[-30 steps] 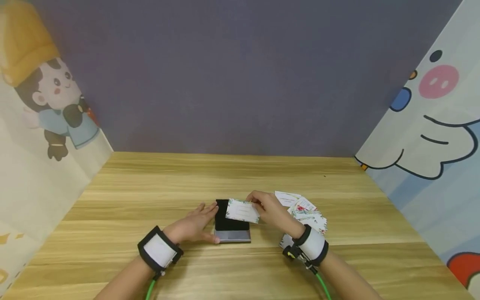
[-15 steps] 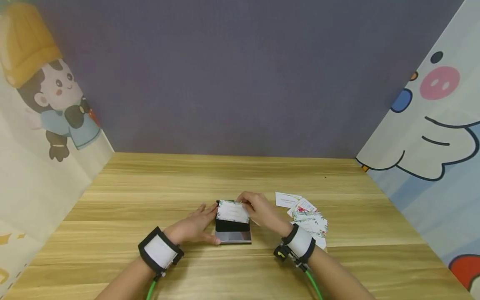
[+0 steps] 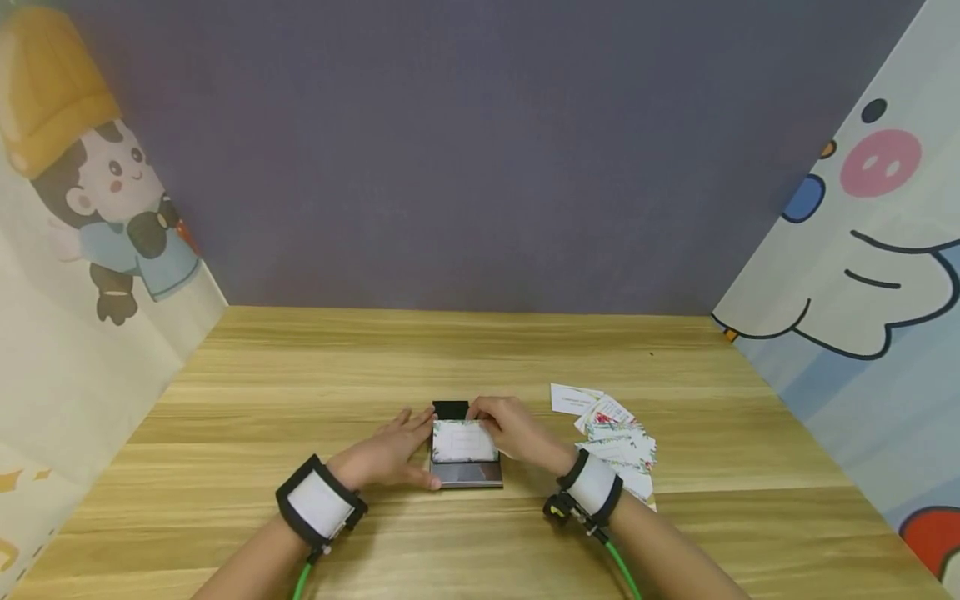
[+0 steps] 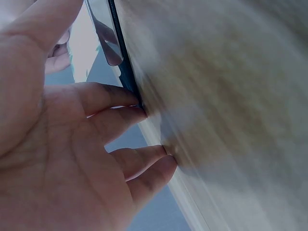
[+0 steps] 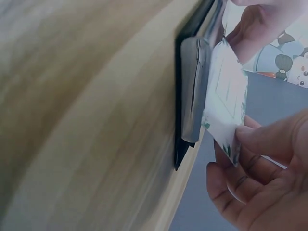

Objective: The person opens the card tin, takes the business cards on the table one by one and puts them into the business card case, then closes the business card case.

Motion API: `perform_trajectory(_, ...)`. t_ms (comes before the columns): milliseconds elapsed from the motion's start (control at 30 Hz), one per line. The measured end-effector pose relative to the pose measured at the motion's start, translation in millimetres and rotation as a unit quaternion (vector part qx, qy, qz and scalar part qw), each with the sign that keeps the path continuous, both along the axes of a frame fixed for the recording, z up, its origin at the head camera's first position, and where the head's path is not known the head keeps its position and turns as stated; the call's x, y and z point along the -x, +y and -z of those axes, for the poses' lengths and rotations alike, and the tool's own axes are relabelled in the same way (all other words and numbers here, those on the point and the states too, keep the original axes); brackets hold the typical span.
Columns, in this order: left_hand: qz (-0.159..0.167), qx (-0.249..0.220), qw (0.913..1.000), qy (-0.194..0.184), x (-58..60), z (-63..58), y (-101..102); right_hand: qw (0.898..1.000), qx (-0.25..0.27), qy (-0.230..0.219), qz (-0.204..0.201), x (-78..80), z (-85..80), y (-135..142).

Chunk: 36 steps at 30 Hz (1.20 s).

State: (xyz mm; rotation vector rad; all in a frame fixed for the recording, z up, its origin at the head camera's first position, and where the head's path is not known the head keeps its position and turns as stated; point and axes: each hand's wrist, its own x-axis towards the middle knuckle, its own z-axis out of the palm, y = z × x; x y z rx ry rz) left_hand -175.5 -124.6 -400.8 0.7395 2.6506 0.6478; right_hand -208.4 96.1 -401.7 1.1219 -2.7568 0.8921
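My right hand (image 3: 517,429) pinches a white card (image 3: 461,442) with a leafy floral border by its far right corner. In the right wrist view, thumb and fingers (image 5: 245,171) grip the corner of the card (image 5: 225,94), which tilts beside the card case. That business card case (image 3: 467,477) lies on the table, black inside with a shiny metal front part. The card covers much of its black interior in the head view. My left hand (image 3: 386,454) rests along the case's left side, fingers spread. In the left wrist view, its fingertips are at the edge of the case (image 4: 109,45).
Several loose cards (image 3: 618,446) lie fanned out to the right on the wooden table (image 3: 337,350), partly behind the right wrist strap. A dark grey panel (image 3: 465,158) stands at the back, with cartoon-printed walls on both sides.
My right hand has carried the card leftward over the case, then down toward its metal front part. The left hand has stayed in place.
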Motion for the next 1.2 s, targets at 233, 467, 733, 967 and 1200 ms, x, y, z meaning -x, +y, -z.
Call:
perform_trajectory(233, 0.005, -0.007, 1.0000, 0.004, 0.3, -0.8, 1, 0.999, -0.029, -0.007, -0.013, -3.2, 2.3, 2)
perform_trajectory(467, 0.005, -0.004, 1.0000, -0.001, 0.8, -1.7, 1, 0.998, -0.045, -0.017, -0.027, -9.0, 2.1, 4)
perform_trajectory(733, 0.008, 0.001, 1.0000, 0.002, 0.7, -2.0, 2, 0.998, -0.059, -0.024, -0.031, -13.4, 3.0, 4)
perform_trajectory(967, 0.010, -0.002, 1.0000, 0.000, 0.4, -1.2, 1, 0.997, -0.075, -0.018, -0.030, -17.1, 4.0, 5)
perform_trajectory(1200, 0.007, -0.005, 1.0000, 0.004, -0.6, 1.1, -2, 0.997, -0.078, -0.015, -0.022, -19.9, 2.4, 7)
